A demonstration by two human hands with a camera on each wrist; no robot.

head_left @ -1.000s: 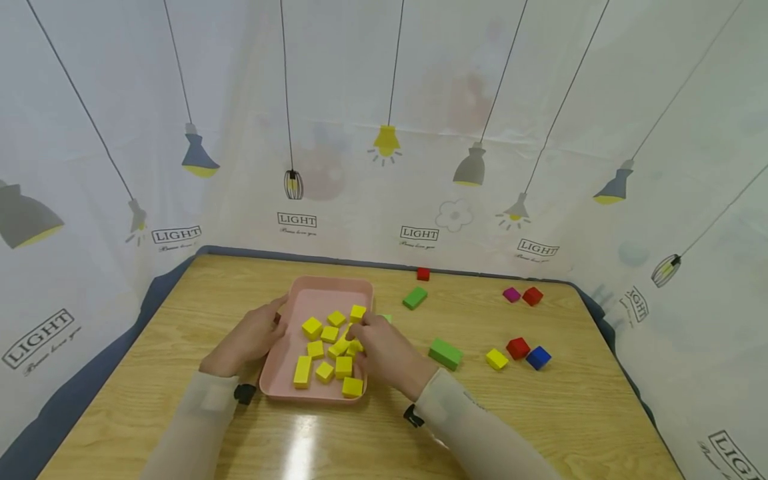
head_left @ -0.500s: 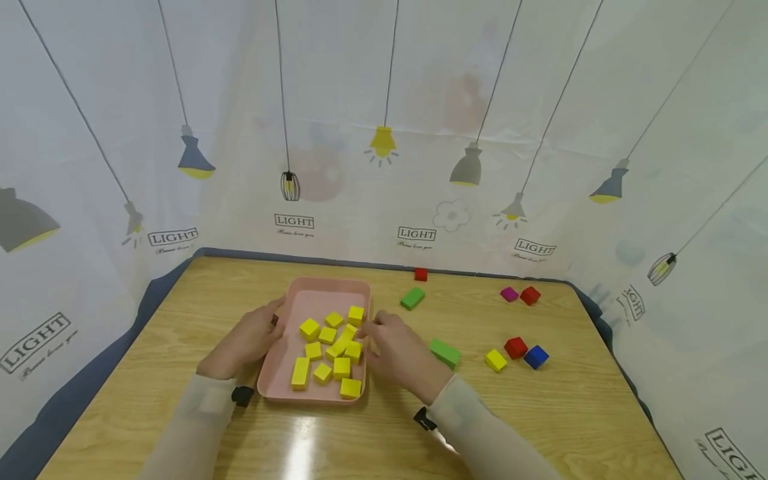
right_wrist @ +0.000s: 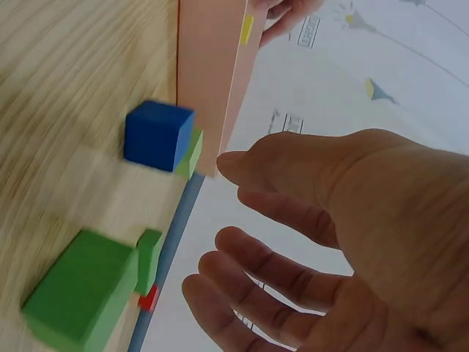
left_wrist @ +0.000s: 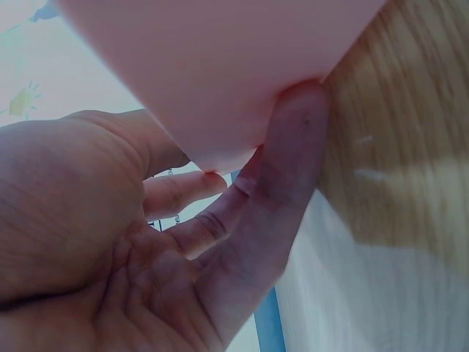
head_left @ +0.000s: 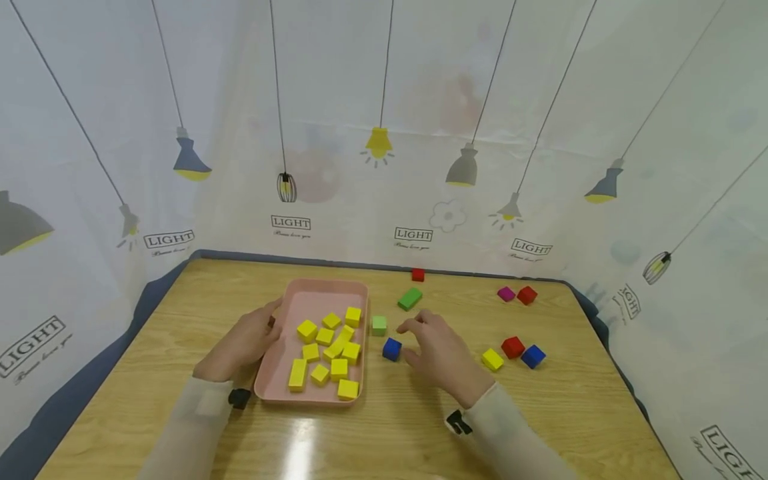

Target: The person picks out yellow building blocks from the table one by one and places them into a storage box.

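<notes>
A pink tray (head_left: 327, 287) holds several yellow blocks (head_left: 298, 375), mostly cubes with a few longer pieces. My left hand (head_left: 243, 343) grips the tray's left wall. In the left wrist view its fingers (left_wrist: 293, 139) press the outside of the wall, while the thumb's tip is hidden behind the tray. Off the tray's right side, my right hand (head_left: 441, 353) is held over the table with fingers loosely bent and nothing between them. Just left of its fingertips lies a blue cube (head_left: 392, 349). A light green cube (head_left: 379, 325) lies between that cube and the tray.
Behind the right hand, a larger green block (right_wrist: 80, 290) shows in the right wrist view. Farther back lie a green block (head_left: 411, 299) and a red cube (head_left: 418, 275). To the right are yellow (head_left: 493, 360), red, blue and magenta blocks. A printed curtain encloses the table.
The right hand let go of a yellow block in the tray, drew out over the rim and moved right, uncovering the blue and light green cubes. The left hand stays on the tray.
</notes>
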